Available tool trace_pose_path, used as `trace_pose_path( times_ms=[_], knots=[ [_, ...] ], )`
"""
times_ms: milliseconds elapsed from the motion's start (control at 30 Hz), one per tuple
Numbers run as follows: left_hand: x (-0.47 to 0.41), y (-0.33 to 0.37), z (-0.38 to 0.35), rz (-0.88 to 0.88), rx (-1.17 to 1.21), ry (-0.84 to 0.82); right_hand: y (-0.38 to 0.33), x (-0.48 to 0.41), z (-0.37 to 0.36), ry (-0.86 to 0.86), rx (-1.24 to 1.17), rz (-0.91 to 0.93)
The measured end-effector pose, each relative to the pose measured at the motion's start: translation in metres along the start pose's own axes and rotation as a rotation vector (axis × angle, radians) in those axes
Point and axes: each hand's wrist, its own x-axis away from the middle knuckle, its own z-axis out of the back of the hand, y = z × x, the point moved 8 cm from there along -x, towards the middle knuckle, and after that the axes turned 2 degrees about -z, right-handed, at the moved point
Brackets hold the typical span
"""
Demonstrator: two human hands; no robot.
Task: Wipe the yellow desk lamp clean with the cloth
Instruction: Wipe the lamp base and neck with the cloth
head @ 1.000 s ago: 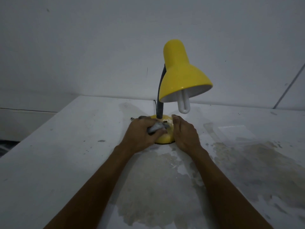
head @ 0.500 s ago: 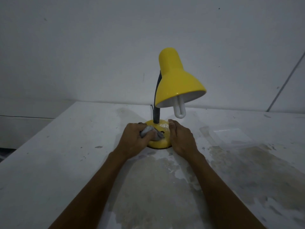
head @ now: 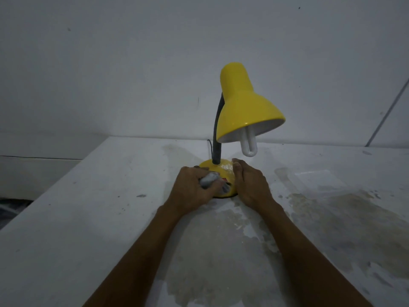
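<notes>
The yellow desk lamp (head: 244, 107) stands on the white table, its shade tilted down to the right with a white bulb (head: 249, 145) showing. A dark bendy neck (head: 217, 138) joins the shade to the round yellow base (head: 223, 170). My left hand (head: 194, 188) is closed on a crumpled grey cloth (head: 210, 179) and presses it on the front left of the base. My right hand (head: 250, 185) lies flat against the base's right side, fingers together, steadying it. The front of the base is hidden behind both hands.
The white table (head: 88, 218) is worn and stained, with a big discoloured patch (head: 221, 251) near me and another at right. A plain wall (head: 155, 63) rises right behind the lamp. The table's left edge drops off to a dark floor (head: 11, 209).
My left hand with the cloth has slid from the top of the base down to its front left. My right hand stays on the base. The camera view has shifted slightly.
</notes>
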Motion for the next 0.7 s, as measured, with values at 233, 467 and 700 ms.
trace_pose_path(
  times_ms=[233, 467, 700],
  knots=[
    [0.008, -0.047, 0.049, 0.203, -0.147, 0.205, 0.0, 0.001, -0.001, -0.02, 0.001, -0.006],
    [0.0, -0.016, -0.003, 0.045, -0.141, 0.005, -0.001, 0.0, -0.001, 0.004, 0.009, 0.001],
    [0.0, -0.016, 0.029, 0.012, -0.192, 0.125, 0.0, 0.0, -0.002, -0.017, 0.011, 0.007]
  ],
)
